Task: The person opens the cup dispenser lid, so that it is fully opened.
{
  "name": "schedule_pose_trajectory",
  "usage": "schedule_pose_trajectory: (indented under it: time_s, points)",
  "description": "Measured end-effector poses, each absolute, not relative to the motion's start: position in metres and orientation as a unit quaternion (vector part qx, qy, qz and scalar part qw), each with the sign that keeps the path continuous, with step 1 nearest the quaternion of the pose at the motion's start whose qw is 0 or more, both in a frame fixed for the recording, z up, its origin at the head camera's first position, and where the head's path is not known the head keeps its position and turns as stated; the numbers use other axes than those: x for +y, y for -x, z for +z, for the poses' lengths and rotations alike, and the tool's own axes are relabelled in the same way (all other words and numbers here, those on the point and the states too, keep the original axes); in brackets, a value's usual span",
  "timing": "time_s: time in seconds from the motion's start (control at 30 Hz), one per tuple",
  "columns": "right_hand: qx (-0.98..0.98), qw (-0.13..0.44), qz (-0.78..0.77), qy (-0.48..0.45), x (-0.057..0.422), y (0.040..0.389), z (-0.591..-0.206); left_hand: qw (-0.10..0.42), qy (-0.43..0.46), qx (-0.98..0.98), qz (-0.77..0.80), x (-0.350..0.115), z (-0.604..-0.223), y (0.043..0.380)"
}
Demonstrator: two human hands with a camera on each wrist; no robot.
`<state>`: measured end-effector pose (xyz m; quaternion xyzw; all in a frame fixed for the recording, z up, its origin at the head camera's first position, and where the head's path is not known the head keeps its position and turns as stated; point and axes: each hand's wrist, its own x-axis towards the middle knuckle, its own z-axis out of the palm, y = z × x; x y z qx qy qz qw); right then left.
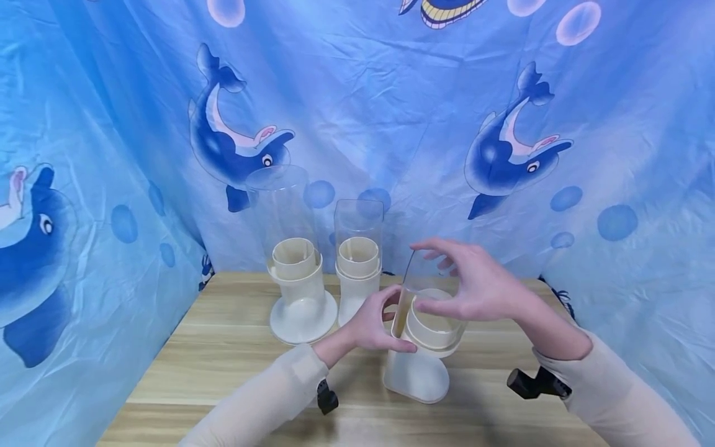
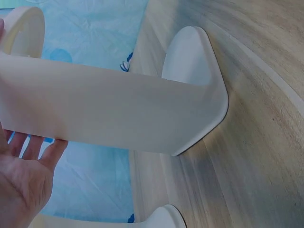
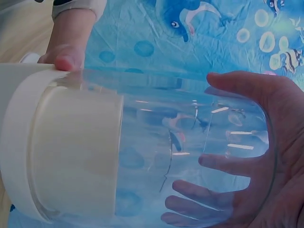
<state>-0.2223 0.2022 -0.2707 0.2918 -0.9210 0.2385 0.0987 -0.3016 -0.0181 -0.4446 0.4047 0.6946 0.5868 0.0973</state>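
Observation:
A cream plastic stand (image 1: 416, 375) with an oval foot rises from the table at front right. It tilts toward me. My left hand (image 1: 377, 320) grips its upper part, thumb in front and fingers behind; in the left wrist view the fingers (image 2: 52, 152) lie along the edge of its flat back panel (image 2: 95, 104). A clear tube (image 3: 156, 128) surrounds the stand's round cream collar (image 3: 76, 147). My right hand (image 1: 480, 282) holds this tube near its far end, with thumb and fingers spread round opposite sides, as the right wrist view shows.
Two similar cream stands with clear tubes stand at the back: one with a round foot (image 1: 304, 320) at left, and a narrower one (image 1: 359, 288) beside it. The wooden table (image 1: 223, 372) meets a blue dolphin-print cloth (image 1: 357, 93) behind and at both sides.

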Motion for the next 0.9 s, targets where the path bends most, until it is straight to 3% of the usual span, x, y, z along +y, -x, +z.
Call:
schedule_pose_trajectory:
  time_s: [0.5, 0.9]
  points:
    - [-0.922, 0.143, 0.208, -0.294, 0.2, 0.225, -0.268, 0.104, -0.415, 0.661, 0.616, -0.021, -0.449, 0.297]
    - [-0.92, 0.134, 0.214, -0.301, 0.202, 0.234, -0.265, 0.108, -0.416, 0.671, 0.604, -0.023, -0.451, 0.297]
